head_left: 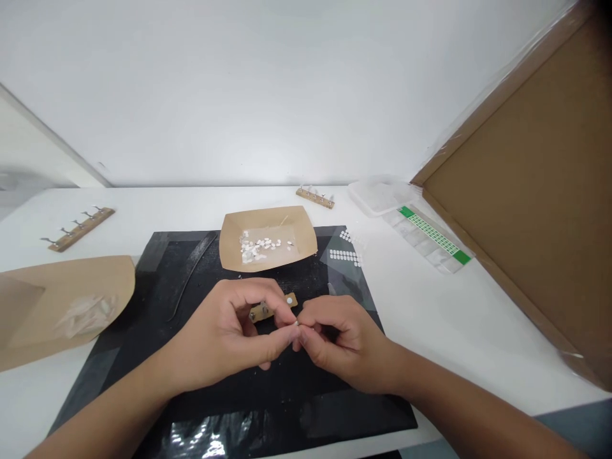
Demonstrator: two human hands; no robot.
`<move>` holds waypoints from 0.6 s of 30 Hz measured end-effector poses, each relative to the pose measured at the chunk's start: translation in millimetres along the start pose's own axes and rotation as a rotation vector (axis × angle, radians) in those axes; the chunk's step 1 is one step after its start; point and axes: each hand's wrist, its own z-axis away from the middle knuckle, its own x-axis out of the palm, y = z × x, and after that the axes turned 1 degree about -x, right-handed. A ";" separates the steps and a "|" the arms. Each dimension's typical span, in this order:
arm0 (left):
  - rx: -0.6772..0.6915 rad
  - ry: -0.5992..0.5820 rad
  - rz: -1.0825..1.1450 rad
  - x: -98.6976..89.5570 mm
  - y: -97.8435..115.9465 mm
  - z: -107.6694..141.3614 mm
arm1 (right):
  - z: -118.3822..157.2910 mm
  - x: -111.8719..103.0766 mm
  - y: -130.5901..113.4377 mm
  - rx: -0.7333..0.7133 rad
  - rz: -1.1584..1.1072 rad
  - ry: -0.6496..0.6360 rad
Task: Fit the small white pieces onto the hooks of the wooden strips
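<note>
My left hand [239, 331] and my right hand [342, 338] meet over the black mat [282, 414]. Thumb and forefinger of each are pinched together at one spot, around something tiny and pale that is mostly hidden by the fingertips. Just behind the fingers, a small wooden strip [262, 312] with metal pieces and a white dot near its right end lies partly covered by my left hand. Beyond it, a brown paper tray [229, 245] holds many small white pieces [264, 243].
A larger paper tray [125, 280] with translucent pieces is at left. Wooden strips with metal pegs lie back left [82, 229] and back centre [314, 197]. White dot stickers [346, 256], a green-white sheet [433, 234], a clear lid [375, 196] and a cardboard box [526, 191] are at right.
</note>
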 end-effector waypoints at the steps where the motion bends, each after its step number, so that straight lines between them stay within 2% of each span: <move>1: -0.002 -0.013 0.019 -0.5 0.1 -0.4 | -0.3 0.2 -0.2 -0.012 0.014 0.004; 10: -0.003 -0.161 0.199 -7.8 1.8 -1.8 | 0.0 -0.7 -1.5 -0.081 0.062 0.010; 15: 0.007 -0.148 0.175 -7.7 1.1 -0.7 | -0.4 0.2 1.0 -0.153 0.151 0.005; 18: 0.038 -0.073 0.094 -3.8 1.8 1.4 | -1.0 0.7 2.0 -0.190 0.247 0.040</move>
